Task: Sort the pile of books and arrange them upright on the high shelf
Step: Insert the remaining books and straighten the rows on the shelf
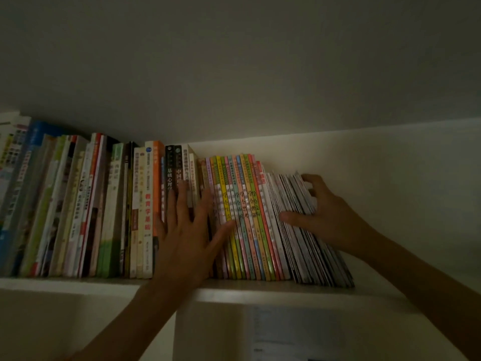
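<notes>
Two hands at one long row of books on a high white shelf.

One shelf [260, 290], flat white board, dimly lit under a plain ceiling [234, 61]. One row of books [104, 209], several dozen, too many to count surely, standing upright to slightly tilted from far left to right of middle. Tall mixed spines at left; two black spines [173, 168], one reading 基础心理学; an orange spine beside them. About a dozen slim pastel spines [242, 212], several starting 学会. At the right end, a leaning batch of thin booklets [296, 217], pale paper edges. Left hand [190, 230] flat, fingers spread, pressing spines. Right hand [317, 212] curled around the booklets, thumb in front.
</notes>
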